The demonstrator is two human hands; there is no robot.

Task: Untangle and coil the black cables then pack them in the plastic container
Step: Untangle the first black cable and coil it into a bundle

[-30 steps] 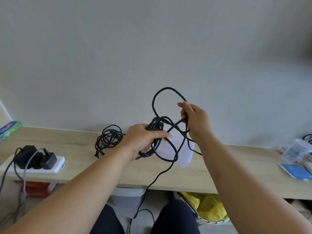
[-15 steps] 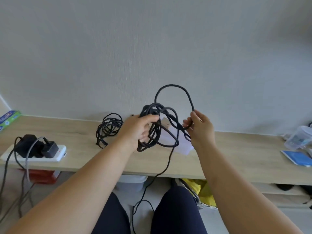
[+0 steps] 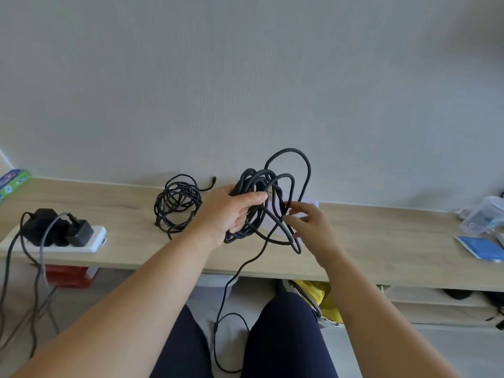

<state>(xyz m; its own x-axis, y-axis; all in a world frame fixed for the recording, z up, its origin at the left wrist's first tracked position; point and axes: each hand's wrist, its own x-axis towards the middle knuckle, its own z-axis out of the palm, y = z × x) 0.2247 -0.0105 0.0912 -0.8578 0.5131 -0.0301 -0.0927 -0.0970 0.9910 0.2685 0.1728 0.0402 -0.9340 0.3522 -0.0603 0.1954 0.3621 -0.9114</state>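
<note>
Black cable (image 3: 261, 203) hangs in a loose tangle above the worktop (image 3: 368, 241), bunched in my left hand (image 3: 226, 214), which is closed around several loops with the thumb pressed across the front of the bundle. One large loop rises toward twelve o'clock above the bundle, in front of the wall, and another droops toward five o'clock. My right hand (image 3: 308, 225) sits just at three o'clock of the tangle, fingers half spread and not clenched, the fingertips (image 3: 286, 218) touching a strand at the bundle's right edge; I cannot tell whether they actually pinch it. From the bottom of the bundle a single strand drops off the worktop's front edge and trails down between my knees to the floor. A second black cable (image 3: 177, 205), already gathered into a rough coil, lies flat on the worktop at nine o'clock of my left hand, near the wall, with one end poking out toward two o'clock. Farther toward nine o'clock a white power strip (image 3: 92, 241) rests on the worktop with black adapters plugged in. At the far three o'clock end stands a clear plastic container (image 3: 482, 219), well apart from both hands, with a blue flat item (image 3: 482, 248) just in front of it.
</note>
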